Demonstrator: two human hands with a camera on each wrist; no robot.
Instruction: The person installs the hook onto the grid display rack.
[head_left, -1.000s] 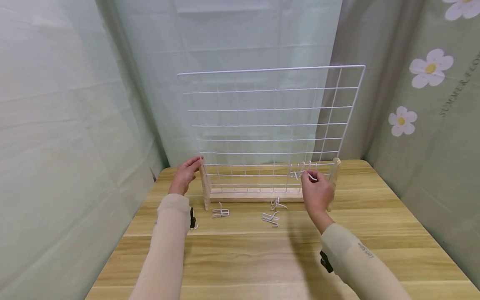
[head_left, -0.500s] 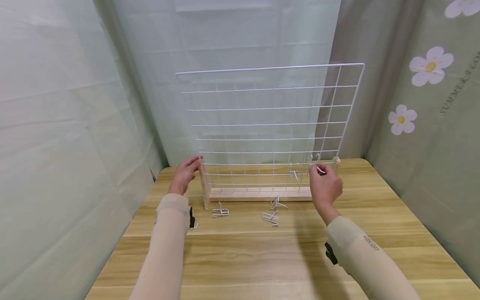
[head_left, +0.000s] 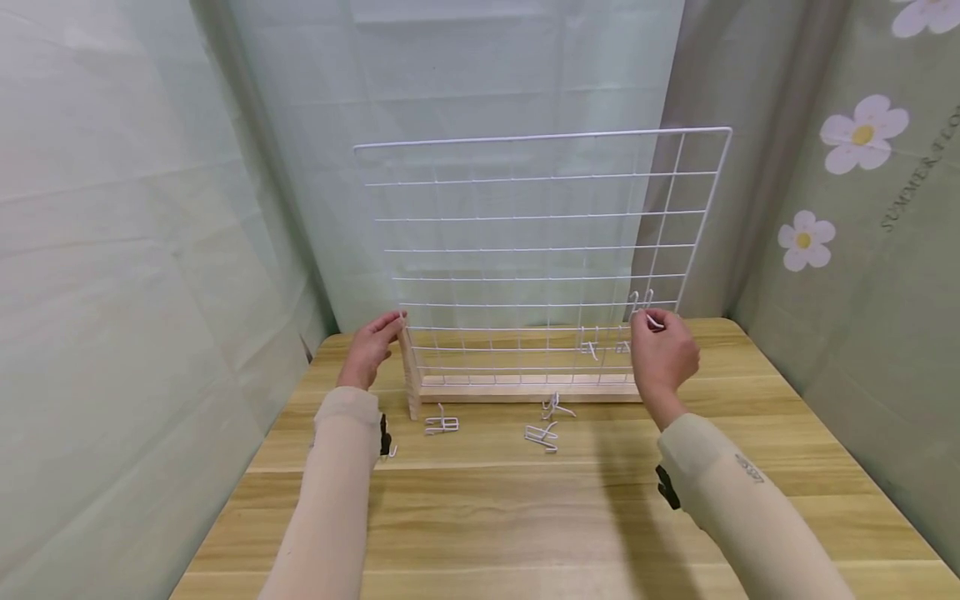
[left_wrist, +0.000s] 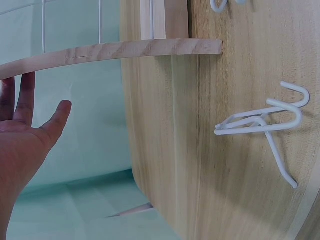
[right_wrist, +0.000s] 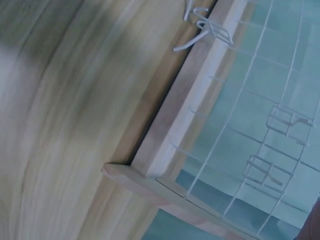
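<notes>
A white wire grid panel point(head_left: 543, 137) stands upright in a wooden stand point(head_left: 525, 393). My left hand point(head_left: 367, 350) touches the stand's left side post point(left_wrist: 145, 48) with straight fingertips, the thumb held away from it. My right hand point(head_left: 664, 354) pinches a white wire hook point(head_left: 649, 298) against the grid's lower right, its prongs pointing up near a horizontal wire. Just left of that hand, two white hooks hang side by side on lower wires, one hook point(right_wrist: 267, 171) nearer the right post and another hook point(right_wrist: 287, 121) farther in. Only an edge of the right hand shows in the right wrist view.
Several loose white hooks lie on the wooden table point(head_left: 480, 517) before the stand: one hook point(head_left: 442, 424) at left, a hook point(head_left: 555, 407) by the base bar, a hook point(head_left: 541, 437) nearer me, another partly behind the left sleeve. Pale curtains point(head_left: 127, 250) surround the table.
My right hand has moved up and to the right along the grid with its hook, uncovering the second hung hook. My left hand has stayed at the post.
</notes>
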